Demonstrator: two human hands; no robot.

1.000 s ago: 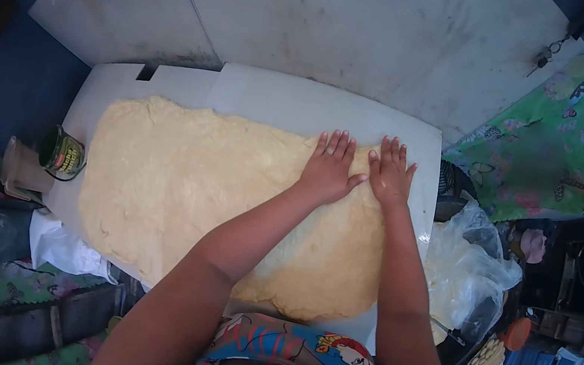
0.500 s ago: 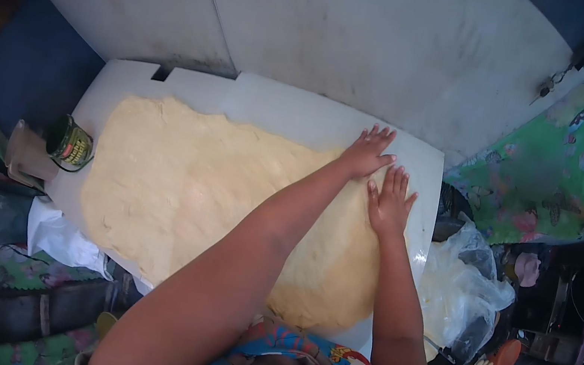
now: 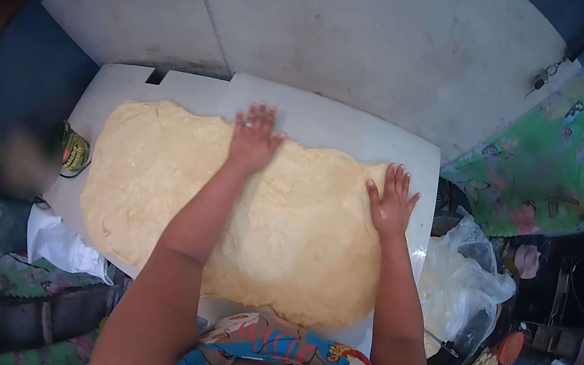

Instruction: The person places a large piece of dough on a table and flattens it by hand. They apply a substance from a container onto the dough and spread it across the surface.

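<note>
A large flattened sheet of pale yellow dough (image 3: 302, 214) spreads over most of the white tabletop (image 3: 332, 117). My left hand (image 3: 254, 139) lies flat at the dough's far edge, near its middle, fingers stretched away from me and a ring on one of them. At the dough's right edge rests my right hand (image 3: 392, 201), palm down with the thumb spread from the fingers. Neither hand holds anything. My left forearm crosses above the dough and hides a strip of it.
Behind the table stands a stained white panel (image 3: 345, 32). A dark green can (image 3: 75, 152) sits at the left edge beside a blurred object. Clear plastic bags (image 3: 472, 262) bulge off the right side, and a white cloth (image 3: 64, 243) hangs at the lower left.
My left hand has moved left along the dough's far edge, away from my right hand. The right hand stays nearly where it was. More of the dough's right half now shows.
</note>
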